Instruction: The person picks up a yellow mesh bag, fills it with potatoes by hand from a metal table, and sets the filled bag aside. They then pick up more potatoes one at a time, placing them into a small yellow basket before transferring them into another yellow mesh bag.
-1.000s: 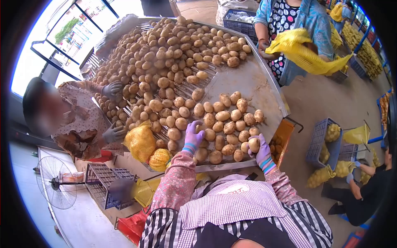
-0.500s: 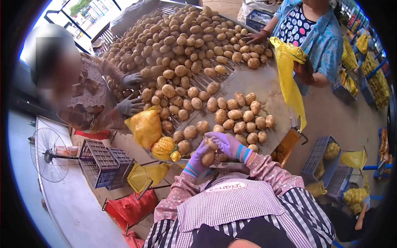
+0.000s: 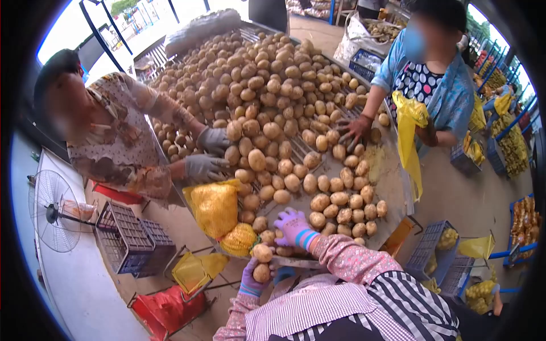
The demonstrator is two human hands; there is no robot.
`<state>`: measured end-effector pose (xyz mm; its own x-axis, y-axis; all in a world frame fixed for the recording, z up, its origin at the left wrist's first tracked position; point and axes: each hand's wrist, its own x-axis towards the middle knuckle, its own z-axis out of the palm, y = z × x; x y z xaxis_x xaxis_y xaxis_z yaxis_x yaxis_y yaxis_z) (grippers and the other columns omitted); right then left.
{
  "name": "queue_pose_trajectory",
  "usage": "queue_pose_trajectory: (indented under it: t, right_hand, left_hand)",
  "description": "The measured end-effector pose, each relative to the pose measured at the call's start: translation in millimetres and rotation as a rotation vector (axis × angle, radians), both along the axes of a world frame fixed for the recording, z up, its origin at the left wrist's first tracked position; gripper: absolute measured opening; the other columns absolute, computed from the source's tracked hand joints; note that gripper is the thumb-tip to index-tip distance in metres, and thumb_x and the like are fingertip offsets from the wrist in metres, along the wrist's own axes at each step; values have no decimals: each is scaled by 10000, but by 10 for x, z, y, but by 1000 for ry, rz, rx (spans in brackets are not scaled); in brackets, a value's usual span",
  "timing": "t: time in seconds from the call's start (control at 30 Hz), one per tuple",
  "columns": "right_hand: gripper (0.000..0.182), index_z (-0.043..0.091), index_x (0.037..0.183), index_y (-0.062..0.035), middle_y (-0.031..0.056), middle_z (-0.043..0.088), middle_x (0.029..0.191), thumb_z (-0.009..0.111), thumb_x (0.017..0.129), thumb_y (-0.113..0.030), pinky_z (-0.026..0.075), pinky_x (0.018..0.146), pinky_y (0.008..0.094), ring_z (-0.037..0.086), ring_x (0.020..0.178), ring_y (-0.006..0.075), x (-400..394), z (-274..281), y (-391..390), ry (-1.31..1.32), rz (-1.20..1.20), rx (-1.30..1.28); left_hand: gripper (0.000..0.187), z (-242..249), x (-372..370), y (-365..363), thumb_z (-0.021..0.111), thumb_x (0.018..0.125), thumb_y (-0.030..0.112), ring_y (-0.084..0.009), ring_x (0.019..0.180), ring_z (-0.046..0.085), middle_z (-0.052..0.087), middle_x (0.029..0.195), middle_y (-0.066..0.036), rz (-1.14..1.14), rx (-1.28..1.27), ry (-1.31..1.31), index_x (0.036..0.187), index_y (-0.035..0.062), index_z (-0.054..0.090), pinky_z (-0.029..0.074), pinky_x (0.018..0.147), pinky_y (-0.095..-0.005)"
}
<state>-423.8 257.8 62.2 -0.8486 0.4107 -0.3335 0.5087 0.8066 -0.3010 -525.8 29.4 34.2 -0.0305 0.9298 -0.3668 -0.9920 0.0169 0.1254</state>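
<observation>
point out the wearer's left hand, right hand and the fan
Left hand (image 3: 252,281): head view, on its purple glove.
Right hand (image 3: 294,227): head view, back of its purple glove.
Fan (image 3: 52,213): head view, on its central hub.

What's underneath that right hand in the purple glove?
Some potatoes peek out beside the right hand. Whatever is directly beneath its palm can't be seen, because the hand covers it.

At six o'clock, your gloves (image 3: 294,227) look like thin, matt rubber. The potatoes (image 3: 264,85) at twelve o'clock have matt, dusty skin. The table (image 3: 392,193) at three o'clock seems smooth, dull metal; the bag (image 3: 213,209) at eight o'clock looks like plastic netting.
</observation>
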Motion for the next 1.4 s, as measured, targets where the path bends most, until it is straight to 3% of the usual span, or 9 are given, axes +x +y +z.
queue_pose_trajectory:
  t: [0.37, 0.5, 0.63, 0.67, 1.23, 1.27, 1.3, 1.33, 1.4]
  right_hand:
    - [639, 677, 1131, -77, 100, 611, 1279, 817, 706, -534, 497, 999, 482, 536, 1255, 333, 323, -41, 275, 161, -95, -27]
    - [632, 711, 1078, -9, 161, 705, 1134, 800, 784, -561, 496, 991, 400, 630, 1150, 312, 393, -162, 397, 650, -510, -619]
    - [649, 668, 1195, -1, 141, 585, 1388, 771, 844, -536, 434, 1087, 370, 569, 1266, 272, 490, 164, 147, 843, -375, -706]
    - [647, 663, 1181, 1, 147, 562, 1414, 770, 840, -538, 425, 1102, 377, 555, 1292, 289, 496, 153, 34, 812, -341, -662]
    - [893, 547, 1392, -84, 163, 343, 1606, 865, 717, -574, 309, 1223, 509, 357, 1470, 380, 1410, 615, -266, 877, -70, -453]
    - [893, 520, 1433, -102, 171, 360, 1593, 838, 761, -597, 315, 1221, 497, 383, 1457, 373, 1425, 631, -273, 898, -128, -434]
    - [845, 507, 1442, -84, 177, 387, 1575, 807, 822, -572, 340, 1204, 476, 390, 1458, 358, 1458, 696, -317, 1049, -170, -470]
    - [794, 503, 1438, -58, 182, 421, 1549, 788, 864, -528, 359, 1187, 459, 401, 1454, 343, 1458, 683, -308, 1105, -207, -412]
    - [758, 501, 1430, -29, 154, 478, 1493, 757, 907, -515, 380, 1163, 397, 459, 1390, 267, 1442, 738, -341, 1196, -390, -481]
  left_hand:
    - [545, 118, -83, 381, 661, 964, 393, -283, 1127, 610, 612, 1399, -101, 11, 39, -299, 1437, 153, 536, 553, 864, -437]
    - [614, -161, -97, 543, 604, 957, 535, -288, 1327, 555, 558, 1508, -105, 112, -44, -301, 1422, 136, 565, 492, 1061, -525]
    - [835, 163, 102, 774, 622, 892, 597, -283, 1508, 343, 401, 1632, -132, -73, 76, -128, 1577, 171, 406, 133, 1280, -533]
    - [634, 407, 224, 780, 636, 916, 512, -251, 1379, 496, 630, 1398, -111, -121, 162, -3, 1393, 95, 610, 325, 1208, -439]
    - [759, 458, 943, 615, 506, 953, 617, -296, 1483, 400, 428, 1593, -94, -61, 109, 765, 1537, 145, 396, 324, 1216, -539]
    - [779, 417, 856, 710, 517, 948, 629, -278, 1467, 421, 444, 1580, -98, -132, 260, 167, 1529, 125, 390, 327, 1222, -521]
    - [775, 632, 884, 769, 520, 952, 625, -289, 1435, 457, 456, 1566, -114, -164, 288, 266, 1534, 131, 388, 345, 1215, -524]
    - [773, 462, 860, 759, 482, 965, 632, -345, 1417, 471, 464, 1553, -134, -71, 172, 1124, 1532, 115, 392, 393, 1189, -530]
    - [710, 578, 811, 690, 488, 970, 610, -351, 1418, 473, 473, 1535, -142, 11, 205, 384, 1501, 140, 444, 441, 1138, -553]
